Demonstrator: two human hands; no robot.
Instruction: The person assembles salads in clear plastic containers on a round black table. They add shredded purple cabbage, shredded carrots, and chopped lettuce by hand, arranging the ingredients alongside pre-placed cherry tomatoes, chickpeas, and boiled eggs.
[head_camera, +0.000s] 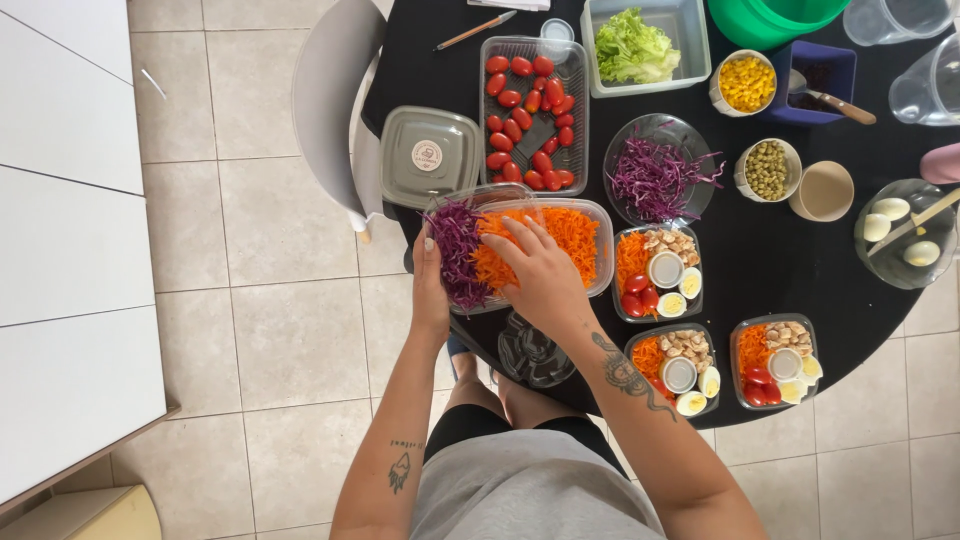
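Left hand (430, 285) steadies the edge of a clear container (598, 228) at the black bench (780, 270) edge; right hand (540, 275) presses, fingers spread, into grated carrot (570, 232) beside purple cabbage (456, 250). Three packed meal boxes (657, 272) sit finished just right. Tomato tray (533, 110), lettuce tub (645, 45), corn (746, 83) and peas (767, 169) crowd behind.

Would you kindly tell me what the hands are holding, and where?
The left hand grips the clear plastic container by its near left edge; the right hand lies on the grated carrot inside, seemingly pressing rather than gripping.
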